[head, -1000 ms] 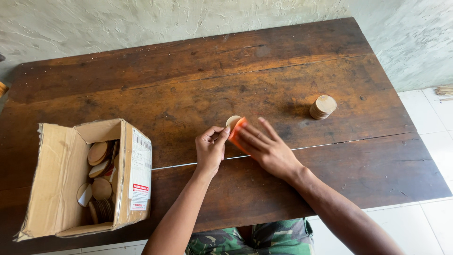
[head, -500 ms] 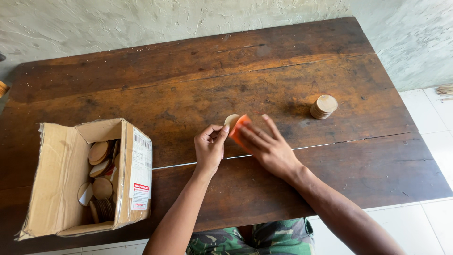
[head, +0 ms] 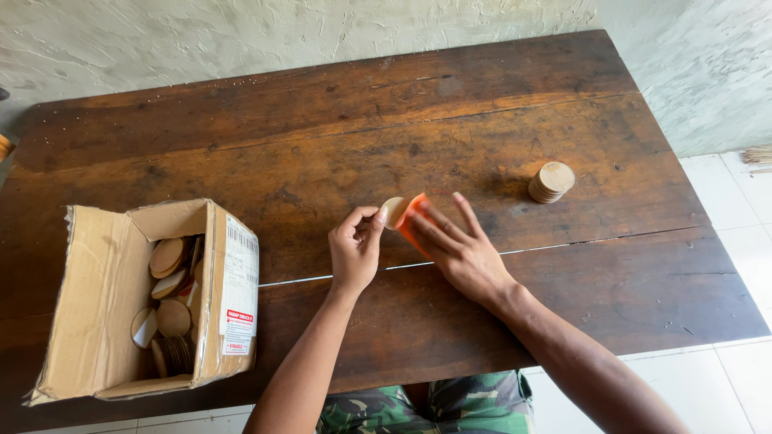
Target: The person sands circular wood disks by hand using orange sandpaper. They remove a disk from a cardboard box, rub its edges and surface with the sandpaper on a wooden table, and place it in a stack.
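I saw the left hand [head: 354, 251] pinching a pale wooden disc [head: 393, 213] between thumb and fingertips, pressed against an orange pad [head: 412, 223] — sandpaper, perhaps. The right hand [head: 460, 255] lay flat with its fingers spread, holding the pad down on the wooden table [head: 338, 128]. A stack of discs [head: 552, 182] stood well apart to the right, and a cardboard box [head: 96, 321] of discs to the left.

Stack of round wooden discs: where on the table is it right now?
In the head view the stack of round wooden discs stands alone on the wooden table, toward its right end, beyond and to the right of the right hand.
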